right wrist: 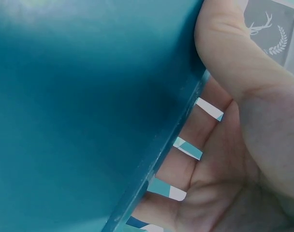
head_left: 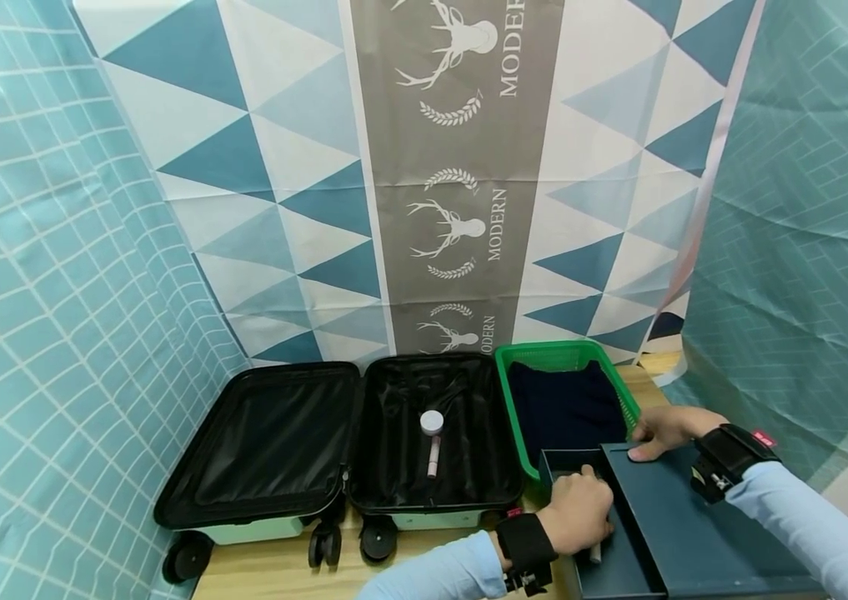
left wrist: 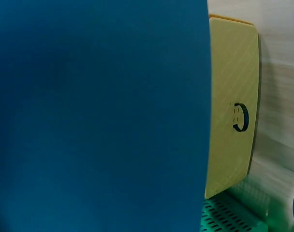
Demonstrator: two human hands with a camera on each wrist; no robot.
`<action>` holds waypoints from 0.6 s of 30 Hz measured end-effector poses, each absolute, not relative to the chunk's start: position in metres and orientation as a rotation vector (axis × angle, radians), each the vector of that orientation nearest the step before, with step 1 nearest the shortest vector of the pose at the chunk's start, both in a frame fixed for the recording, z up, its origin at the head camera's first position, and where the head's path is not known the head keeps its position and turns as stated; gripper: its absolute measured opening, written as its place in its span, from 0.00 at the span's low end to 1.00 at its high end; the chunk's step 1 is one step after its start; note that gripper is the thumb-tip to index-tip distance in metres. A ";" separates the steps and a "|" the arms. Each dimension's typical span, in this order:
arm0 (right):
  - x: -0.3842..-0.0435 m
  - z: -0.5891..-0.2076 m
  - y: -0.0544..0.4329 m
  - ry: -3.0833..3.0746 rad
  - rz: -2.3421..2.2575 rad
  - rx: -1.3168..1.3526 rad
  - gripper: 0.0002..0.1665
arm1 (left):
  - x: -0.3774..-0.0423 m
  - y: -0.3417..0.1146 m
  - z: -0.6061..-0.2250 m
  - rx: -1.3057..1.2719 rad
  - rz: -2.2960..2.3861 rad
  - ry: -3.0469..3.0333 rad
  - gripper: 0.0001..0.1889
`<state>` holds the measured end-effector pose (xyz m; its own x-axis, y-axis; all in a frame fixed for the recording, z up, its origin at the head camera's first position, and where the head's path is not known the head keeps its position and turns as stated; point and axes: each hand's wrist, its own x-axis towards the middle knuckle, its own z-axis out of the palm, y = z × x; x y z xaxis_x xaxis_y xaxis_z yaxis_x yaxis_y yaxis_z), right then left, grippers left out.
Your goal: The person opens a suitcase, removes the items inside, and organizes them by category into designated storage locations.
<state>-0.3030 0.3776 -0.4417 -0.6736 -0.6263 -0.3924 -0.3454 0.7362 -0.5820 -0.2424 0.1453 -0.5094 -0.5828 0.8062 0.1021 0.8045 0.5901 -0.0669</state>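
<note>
My left hand [head_left: 579, 510] is down inside a dark blue box [head_left: 560, 457], its fingers curled. A pale tube [head_left: 595, 552] pokes out below that hand, the rest of it hidden by the fingers. At the box's far side, my right hand [head_left: 667, 429] grips the edge of its blue lid [head_left: 701, 517]. Seen from the right wrist, the thumb [right wrist: 229, 53] lies on one face of the lid and the other fingers [right wrist: 178, 166] pass behind it. In the left wrist view a blue surface [left wrist: 98, 116] fills most of the picture and the hand is hidden.
An open suitcase [head_left: 258, 442] with black lining stands left; its right half holds a white round-topped item [head_left: 432, 422] and a pale pink tube [head_left: 434, 458]. Behind the box, a green basket [head_left: 509, 408] contains dark cloth [head_left: 566, 404]. A yellowish panel [left wrist: 234, 72] has a black loop handle [left wrist: 246, 117].
</note>
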 end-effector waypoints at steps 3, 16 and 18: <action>-0.303 -0.442 0.377 2.351 -0.633 -0.730 0.28 | -0.240 0.151 -0.512 -1.372 0.100 -2.706 0.19; -0.306 -0.444 0.378 2.343 -0.632 -0.736 0.28 | -0.239 0.129 -0.505 -1.421 -0.003 -2.461 0.14; -0.305 -0.444 0.377 2.351 -0.627 -0.733 0.28 | -0.240 0.115 -0.503 -1.433 -0.170 -2.376 0.16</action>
